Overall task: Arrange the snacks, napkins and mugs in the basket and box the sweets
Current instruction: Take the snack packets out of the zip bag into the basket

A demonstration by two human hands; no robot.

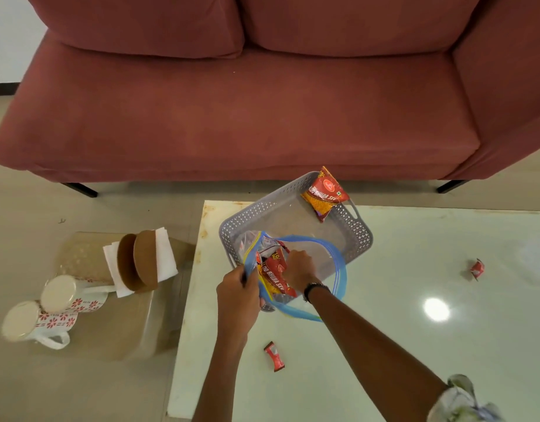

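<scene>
Here, left hand (236, 295) pinches the zip bag (329, 254) rim open over the basket (256, 208), right hand (299, 269) inside it gripping a snack packet (276, 277); second packet (323, 193) leans at basket's far corner.

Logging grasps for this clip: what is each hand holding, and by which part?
The left hand grips the zip bag by its blue rim. The right hand, inside the bag, grips the top of a snack packet.
</scene>
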